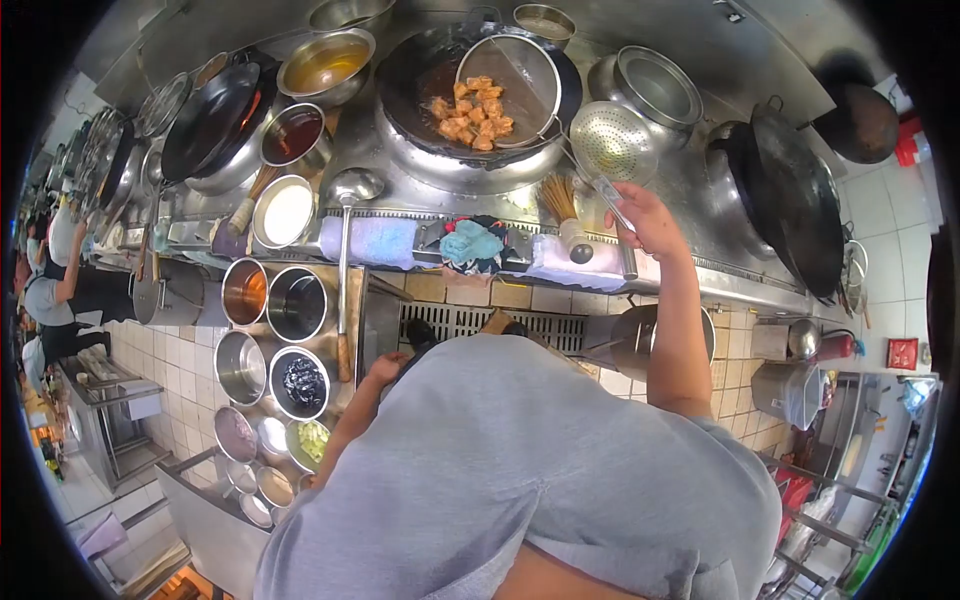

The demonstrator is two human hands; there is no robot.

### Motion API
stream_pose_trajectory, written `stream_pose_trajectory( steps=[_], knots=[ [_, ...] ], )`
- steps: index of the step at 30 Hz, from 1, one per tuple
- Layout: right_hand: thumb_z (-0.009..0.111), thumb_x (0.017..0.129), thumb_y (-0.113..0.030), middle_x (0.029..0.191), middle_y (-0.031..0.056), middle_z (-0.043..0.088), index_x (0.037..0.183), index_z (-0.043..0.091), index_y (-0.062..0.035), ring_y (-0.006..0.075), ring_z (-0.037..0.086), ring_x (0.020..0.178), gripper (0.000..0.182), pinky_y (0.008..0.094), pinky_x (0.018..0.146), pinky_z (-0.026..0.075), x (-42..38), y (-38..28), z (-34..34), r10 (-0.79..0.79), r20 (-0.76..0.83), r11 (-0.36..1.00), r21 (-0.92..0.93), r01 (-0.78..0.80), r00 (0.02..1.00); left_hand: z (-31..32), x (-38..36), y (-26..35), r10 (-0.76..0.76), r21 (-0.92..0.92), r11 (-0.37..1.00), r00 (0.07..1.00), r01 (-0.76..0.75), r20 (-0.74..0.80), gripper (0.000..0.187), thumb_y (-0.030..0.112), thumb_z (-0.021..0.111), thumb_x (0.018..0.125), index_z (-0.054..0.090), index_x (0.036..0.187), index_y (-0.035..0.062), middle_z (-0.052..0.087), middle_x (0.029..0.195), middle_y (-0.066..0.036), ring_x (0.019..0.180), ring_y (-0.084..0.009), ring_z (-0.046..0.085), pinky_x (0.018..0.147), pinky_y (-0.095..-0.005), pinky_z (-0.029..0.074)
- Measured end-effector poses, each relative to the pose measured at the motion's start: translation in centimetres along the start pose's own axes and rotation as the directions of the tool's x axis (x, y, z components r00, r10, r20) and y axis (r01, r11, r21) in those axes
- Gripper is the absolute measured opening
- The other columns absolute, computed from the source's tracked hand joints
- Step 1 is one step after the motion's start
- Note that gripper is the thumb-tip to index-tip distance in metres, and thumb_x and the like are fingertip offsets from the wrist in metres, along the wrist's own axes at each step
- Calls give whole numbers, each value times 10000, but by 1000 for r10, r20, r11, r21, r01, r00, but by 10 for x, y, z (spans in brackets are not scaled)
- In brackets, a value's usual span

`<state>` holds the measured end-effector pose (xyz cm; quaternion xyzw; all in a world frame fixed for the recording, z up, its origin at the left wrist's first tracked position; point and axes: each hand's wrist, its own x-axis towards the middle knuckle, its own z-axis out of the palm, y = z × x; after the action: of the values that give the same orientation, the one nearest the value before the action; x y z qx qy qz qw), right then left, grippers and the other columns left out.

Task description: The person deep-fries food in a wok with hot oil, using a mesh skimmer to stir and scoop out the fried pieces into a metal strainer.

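My right hand (645,222) is closed around the light-coloured handle of a round mesh strainer (525,75). The strainer lies tilted inside a large dark wok (405,60) on the stove. Orange-brown food chunks (480,112) are in the wok, overlapping the strainer's left side. Close to this hand, a perforated ladle (612,140) rests beside the wok. My left hand (388,368) hangs low at my side with its fingers curled and nothing visible in them. Left of it, a long ladle (346,250) with a wooden handle end lies across the stove edge.
Bowls of yellow liquid (325,68) and dark red liquid (292,135) stand left of the wok. Several ingredient pots (297,303) line the left. A bamboo brush (560,205) and folded cloths (370,240) lie along the front edge. Large woks (795,200) stand right; people work far left.
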<state>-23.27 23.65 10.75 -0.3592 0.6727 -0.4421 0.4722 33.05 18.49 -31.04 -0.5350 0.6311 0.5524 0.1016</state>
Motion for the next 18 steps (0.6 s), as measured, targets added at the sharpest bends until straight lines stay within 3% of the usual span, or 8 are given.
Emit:
stream_pose_trajectory(
  steps=[4, 7, 10, 13, 16, 18],
  knots=[
    [431, 968, -83, 809, 83, 622, 1367, 397, 43, 72, 413, 454, 420, 215, 405, 330, -9, -2, -4, 26, -126, 999, -29, -30, 992, 0, 20, -13, 44, -33, 999, 999, -43, 13, 412, 375, 575, 882, 665, 1142, 69, 681, 1119, -146, 1053, -272, 636, 919, -350, 474],
    [443, 970, -89, 791, 73, 613, 1334, 434, 19, 63, 383, 442, 380, 212, 374, 277, -14, -7, 1, 3, -218, 1000, 4, -2, 976, -11, -1, 13, 164, 232, 960, 986, -159, -3, 403, 365, 592, 872, 667, 1141, 75, 690, 1096, -137, 1041, -264, 640, 902, -350, 481],
    [434, 975, -87, 792, 74, 615, 1341, 430, 11, 62, 381, 441, 380, 213, 375, 284, -11, -9, 0, -22, -220, 999, -37, 14, 975, -13, -7, 23, 114, 193, 975, 993, -109, -15, 397, 369, 594, 868, 673, 1132, 83, 692, 1091, -132, 1037, -258, 642, 890, -347, 483],
    [433, 974, -83, 792, 75, 617, 1351, 425, 4, 62, 387, 439, 387, 218, 379, 294, -3, -8, 11, -12, -293, 999, -40, 0, 956, -7, -1, 17, -2, 42, 999, 1000, 3, -2, 397, 369, 585, 875, 671, 1137, 84, 690, 1103, -130, 1050, -253, 639, 903, -343, 481],
    [440, 972, -83, 797, 78, 619, 1366, 412, 5, 62, 392, 438, 405, 225, 386, 308, 6, -8, 26, 2, -354, 996, -81, -32, 935, -8, 1, 12, 89, 101, 991, 995, -93, 42, 397, 362, 580, 884, 665, 1149, 78, 684, 1124, -129, 1063, -247, 636, 917, -340, 478],
    [445, 970, -85, 793, 83, 627, 1372, 408, 9, 66, 403, 436, 415, 233, 388, 319, 15, 0, 32, -21, -350, 994, -112, -19, 936, -14, -18, 36, 28, 136, 990, 1000, -29, 13, 405, 357, 574, 889, 658, 1165, 73, 679, 1141, -126, 1072, -251, 633, 928, -342, 475]
  ],
)
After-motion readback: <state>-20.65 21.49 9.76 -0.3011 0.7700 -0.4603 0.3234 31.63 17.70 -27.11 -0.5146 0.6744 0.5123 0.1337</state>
